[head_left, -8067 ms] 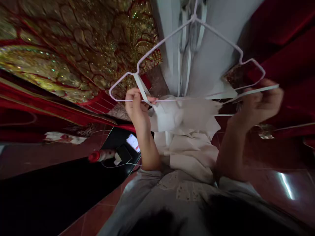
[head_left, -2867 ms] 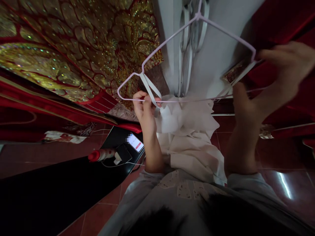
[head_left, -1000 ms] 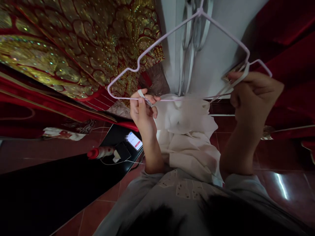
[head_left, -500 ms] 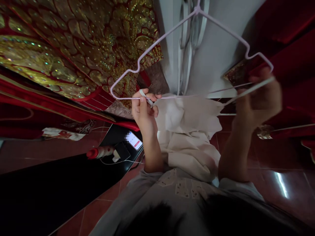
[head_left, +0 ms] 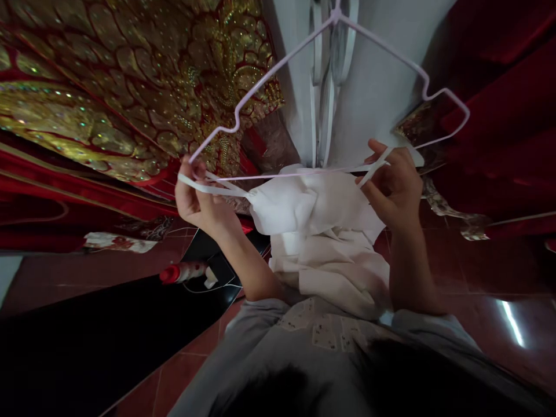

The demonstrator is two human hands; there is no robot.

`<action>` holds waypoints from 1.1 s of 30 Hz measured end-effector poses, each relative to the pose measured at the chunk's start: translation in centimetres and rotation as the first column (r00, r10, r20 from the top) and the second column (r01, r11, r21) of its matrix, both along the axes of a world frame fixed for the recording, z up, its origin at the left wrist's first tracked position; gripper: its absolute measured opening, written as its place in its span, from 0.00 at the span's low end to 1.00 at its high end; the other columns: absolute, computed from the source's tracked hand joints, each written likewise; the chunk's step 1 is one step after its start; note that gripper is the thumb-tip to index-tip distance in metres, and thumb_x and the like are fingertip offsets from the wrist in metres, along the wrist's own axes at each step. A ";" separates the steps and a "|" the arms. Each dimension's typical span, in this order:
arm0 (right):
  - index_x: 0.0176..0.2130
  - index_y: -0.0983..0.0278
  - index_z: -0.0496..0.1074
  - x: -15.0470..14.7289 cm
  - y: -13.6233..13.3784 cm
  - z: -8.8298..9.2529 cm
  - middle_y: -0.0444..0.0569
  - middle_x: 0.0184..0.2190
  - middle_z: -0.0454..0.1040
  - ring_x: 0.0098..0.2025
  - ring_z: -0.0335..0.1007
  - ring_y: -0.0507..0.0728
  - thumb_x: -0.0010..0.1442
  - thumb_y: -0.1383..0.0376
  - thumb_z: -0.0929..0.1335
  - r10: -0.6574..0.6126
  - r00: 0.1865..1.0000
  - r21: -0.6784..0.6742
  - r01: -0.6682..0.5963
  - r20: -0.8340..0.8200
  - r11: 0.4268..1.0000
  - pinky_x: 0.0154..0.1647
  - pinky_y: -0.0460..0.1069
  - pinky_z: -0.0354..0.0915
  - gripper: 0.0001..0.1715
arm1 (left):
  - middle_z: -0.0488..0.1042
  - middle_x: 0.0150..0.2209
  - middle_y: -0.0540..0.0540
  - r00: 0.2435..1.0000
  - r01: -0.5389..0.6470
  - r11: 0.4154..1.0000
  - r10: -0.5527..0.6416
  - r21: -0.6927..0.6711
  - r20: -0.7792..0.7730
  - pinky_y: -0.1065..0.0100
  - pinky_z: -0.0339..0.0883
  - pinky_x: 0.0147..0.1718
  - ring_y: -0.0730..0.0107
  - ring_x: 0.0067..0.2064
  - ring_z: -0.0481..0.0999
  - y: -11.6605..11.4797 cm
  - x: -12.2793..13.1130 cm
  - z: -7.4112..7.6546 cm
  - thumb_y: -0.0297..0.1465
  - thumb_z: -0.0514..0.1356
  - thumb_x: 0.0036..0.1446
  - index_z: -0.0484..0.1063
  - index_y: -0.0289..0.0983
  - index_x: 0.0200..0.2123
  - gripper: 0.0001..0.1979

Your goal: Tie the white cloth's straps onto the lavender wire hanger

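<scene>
A thin lilac hanger [head_left: 284,61] hangs upright before me, its lower bar running just above a white garment [head_left: 299,202] with narrow straps. At the hanger's left corner, my left hand [head_left: 197,200] is closed, with a looped white strap [head_left: 208,188] stretched over its fingers. My right hand [head_left: 395,188] pinches another white strap [head_left: 376,166] near the right part of the lower bar, inward of the hanger's right corner. Between my hands the garment's upper edge is spread out and its cloth droops toward my lap.
Gold-sequinned red garments [head_left: 143,110] hang at left, and dark red cloth [head_left: 504,133] at right. White hangers [head_left: 321,98] hang against the pale wall behind. A black tabletop [head_left: 87,330] at lower left bears a red-capped bottle [head_left: 182,272] and a dark box [head_left: 220,269].
My left hand has moved left to the hanger's corner, drawing the strap along. My right hand has come inward from the right corner. The phone on the table is now hidden behind my left arm.
</scene>
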State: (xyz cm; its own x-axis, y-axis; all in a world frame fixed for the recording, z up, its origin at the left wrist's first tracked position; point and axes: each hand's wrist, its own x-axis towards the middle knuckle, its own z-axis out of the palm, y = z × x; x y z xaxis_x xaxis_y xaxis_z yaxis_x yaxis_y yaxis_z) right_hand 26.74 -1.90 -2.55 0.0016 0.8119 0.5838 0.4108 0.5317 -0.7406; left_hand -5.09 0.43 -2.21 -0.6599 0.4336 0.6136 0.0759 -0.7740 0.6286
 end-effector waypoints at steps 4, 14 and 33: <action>0.65 0.48 0.72 0.2 0.1 -0.1 0.50 0.49 0.73 0.31 0.70 0.51 0.62 0.48 0.75 -0.017 1.000 0.002 0.017 -0.004 1.000 0.30 0.52 0.72 0.34 | 0.84 0.37 0.45 0.953 0.119 0.993 -0.113 0.003 -0.280 0.71 0.73 0.35 0.69 0.36 0.82 1.0 0.0 2.9 0.34 0.77 0.53 0.84 0.32 0.47 0.19; 0.63 0.48 0.73 -0.2 0.2 -0.5 0.50 0.50 0.73 0.26 0.63 0.46 0.61 0.54 0.76 -0.064 0.997 0.047 0.062 0.047 0.997 0.24 0.47 0.70 0.32 | 0.80 0.35 0.47 0.716 0.198 0.933 -0.348 -0.302 -0.605 0.71 0.67 0.34 0.72 0.35 0.77 1.4 -1.1 7.7 0.31 0.70 0.67 0.83 0.34 0.44 0.06; 0.59 0.52 0.75 -0.5 -0.1 -0.9 0.54 0.54 0.74 0.51 0.75 0.62 0.62 0.52 0.75 -0.158 0.987 0.183 0.147 0.042 0.972 0.49 0.60 0.77 0.27 | 0.81 0.37 0.48 0.802 0.596 0.728 -0.520 -0.338 0.295 0.69 0.76 0.41 0.71 0.35 0.81 -0.8 6.3 0.4 0.42 0.71 0.63 0.76 0.40 0.39 0.13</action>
State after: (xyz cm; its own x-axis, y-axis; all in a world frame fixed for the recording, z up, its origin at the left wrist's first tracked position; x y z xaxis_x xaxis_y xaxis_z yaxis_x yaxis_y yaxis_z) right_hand 26.28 -1.97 -3.47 0.0809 0.6871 0.7220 0.5350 0.5813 -0.6131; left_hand 1.20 -0.33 -1.84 -0.2948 0.9328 0.2072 -0.4254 -0.3223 0.8457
